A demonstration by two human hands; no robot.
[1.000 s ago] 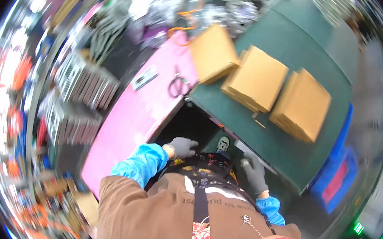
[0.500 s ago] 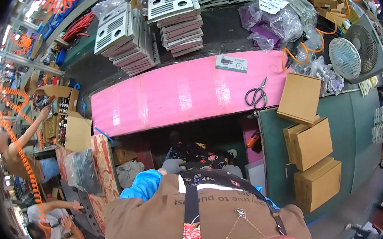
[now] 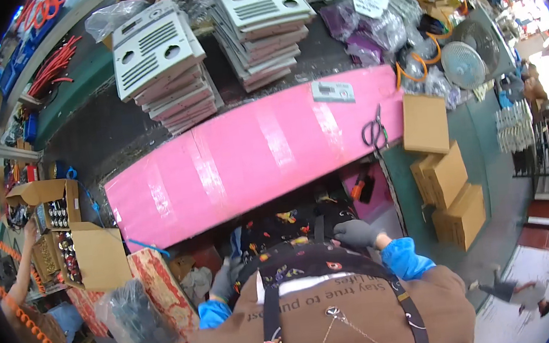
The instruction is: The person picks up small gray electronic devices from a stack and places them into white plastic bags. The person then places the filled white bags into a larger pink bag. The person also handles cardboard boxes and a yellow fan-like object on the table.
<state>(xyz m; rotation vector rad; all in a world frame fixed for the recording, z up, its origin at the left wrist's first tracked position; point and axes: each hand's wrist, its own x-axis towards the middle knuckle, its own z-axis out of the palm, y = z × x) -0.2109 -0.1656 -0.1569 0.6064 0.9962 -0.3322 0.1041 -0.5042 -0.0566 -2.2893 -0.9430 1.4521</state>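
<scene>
Both my hands wear grey work gloves, with blue sleeve covers at the wrists. Beside my lap, my left hand (image 3: 224,281) is against the left edge of my black patterned apron (image 3: 286,226); its fingers are partly hidden. My right hand (image 3: 356,233) rests on the right side of the apron, fingers loosely laid out and nothing visible in them. In front of me is a pink padded work surface (image 3: 240,155). Black-handled scissors (image 3: 374,133) and a small grey panel plate (image 3: 333,92) lie on its right part.
Two stacks of slotted metal panels (image 3: 157,50) stand beyond the pink surface. Cardboard boxes (image 3: 443,172) sit on the green bench at right, near a fan (image 3: 464,64). An orange-handled tool (image 3: 359,188) is below the pink surface. At left are a plastic bag (image 3: 136,317) and a co-worker's arm (image 3: 22,262).
My view has turned, so the bench appears tilted. My left hand has moved back from over the lap to the apron's side. My right hand, mostly hidden before, now shows on the apron.
</scene>
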